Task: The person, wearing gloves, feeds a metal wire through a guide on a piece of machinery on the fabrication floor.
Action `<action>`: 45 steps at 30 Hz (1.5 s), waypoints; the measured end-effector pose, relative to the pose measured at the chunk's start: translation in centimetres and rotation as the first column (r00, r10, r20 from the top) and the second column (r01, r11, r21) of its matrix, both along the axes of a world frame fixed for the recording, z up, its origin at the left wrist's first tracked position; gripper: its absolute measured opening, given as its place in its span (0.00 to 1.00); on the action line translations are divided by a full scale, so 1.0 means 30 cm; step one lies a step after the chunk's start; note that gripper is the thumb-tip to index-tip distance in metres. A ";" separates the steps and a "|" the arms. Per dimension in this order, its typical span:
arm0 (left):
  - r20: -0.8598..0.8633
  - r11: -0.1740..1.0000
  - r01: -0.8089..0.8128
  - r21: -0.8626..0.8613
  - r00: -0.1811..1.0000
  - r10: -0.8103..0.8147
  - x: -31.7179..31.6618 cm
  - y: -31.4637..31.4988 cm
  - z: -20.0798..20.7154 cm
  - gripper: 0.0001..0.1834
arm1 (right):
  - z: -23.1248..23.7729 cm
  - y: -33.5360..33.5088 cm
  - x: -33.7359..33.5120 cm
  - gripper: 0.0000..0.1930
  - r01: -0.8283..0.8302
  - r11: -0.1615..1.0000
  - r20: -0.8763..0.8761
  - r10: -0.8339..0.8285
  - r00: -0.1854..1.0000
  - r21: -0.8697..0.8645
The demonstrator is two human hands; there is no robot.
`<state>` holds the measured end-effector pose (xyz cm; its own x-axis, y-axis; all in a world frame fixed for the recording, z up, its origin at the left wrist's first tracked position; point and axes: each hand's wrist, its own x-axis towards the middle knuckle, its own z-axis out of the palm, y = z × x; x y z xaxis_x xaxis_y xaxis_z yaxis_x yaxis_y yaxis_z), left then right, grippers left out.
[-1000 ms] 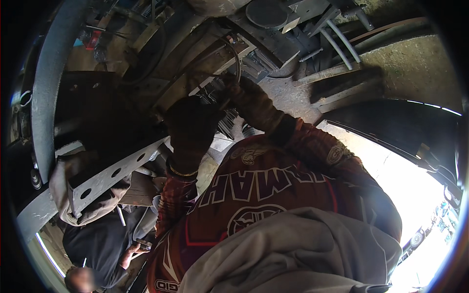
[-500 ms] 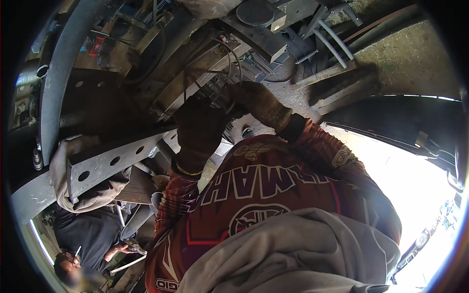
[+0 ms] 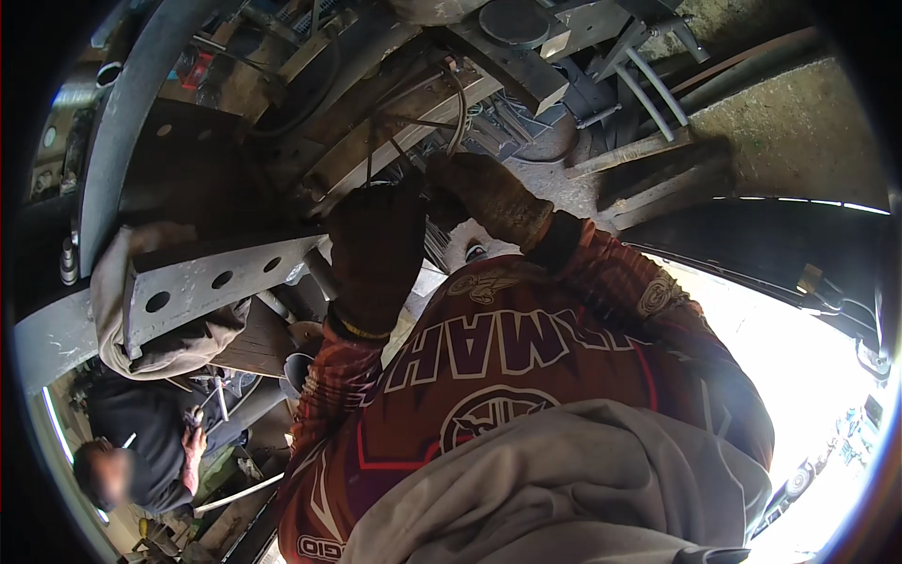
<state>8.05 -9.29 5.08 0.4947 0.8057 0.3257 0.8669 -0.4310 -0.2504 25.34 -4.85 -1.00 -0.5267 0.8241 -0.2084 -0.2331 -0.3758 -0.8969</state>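
Observation:
My left hand [image 3: 376, 249], in a dark work glove, is closed at the middle of the view, with a thin bent metal rod [image 3: 369, 155] standing up from its fingers. Close beside it is my right hand [image 3: 493, 199], in a brown glove, with fingers curled inward. A curved rod piece [image 3: 461, 101] runs down to those fingers. Whether it is the same rod cannot be made out. Shadow hides the fingertips of both hands. Behind them lies a long rusty steel beam [image 3: 413, 132], and thin rods or wires [image 3: 507, 127] lie in a pile.
A steel bar with round holes [image 3: 222, 280] extends to the left, with grey cloth [image 3: 178, 352] draped on it. A co-worker in dark clothes [image 3: 141, 428] is at the lower left. A round metal disc on a block [image 3: 515, 23] and a frame with two tubes [image 3: 653, 99] stand at the far side.
Both hands have shifted slightly left, staying close together, and the bent rod has moved with them. The view has tilted a little. The co-worker's hand has moved up and left.

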 end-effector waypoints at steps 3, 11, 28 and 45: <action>-0.060 0.992 -0.054 -0.116 0.997 0.048 -0.001 0.015 -0.014 0.05 | 0.028 0.010 0.011 0.21 -0.004 0.995 0.106 0.015 0.994 -0.102; 0.084 0.990 0.075 -0.117 0.994 -0.065 -0.026 0.040 -0.016 0.09 | -0.013 0.016 0.009 0.23 0.072 0.996 0.170 -0.079 0.982 0.047; 0.121 0.966 0.253 0.055 0.958 -0.258 -0.072 0.135 -0.114 0.12 | -0.073 0.053 0.016 0.30 -0.027 0.995 -0.111 0.016 0.994 -0.092; 0.173 0.984 0.163 -0.068 0.973 -0.149 -0.006 0.092 -0.071 0.15 | -0.101 0.029 0.034 0.21 0.013 0.999 -0.251 -0.024 0.968 -0.047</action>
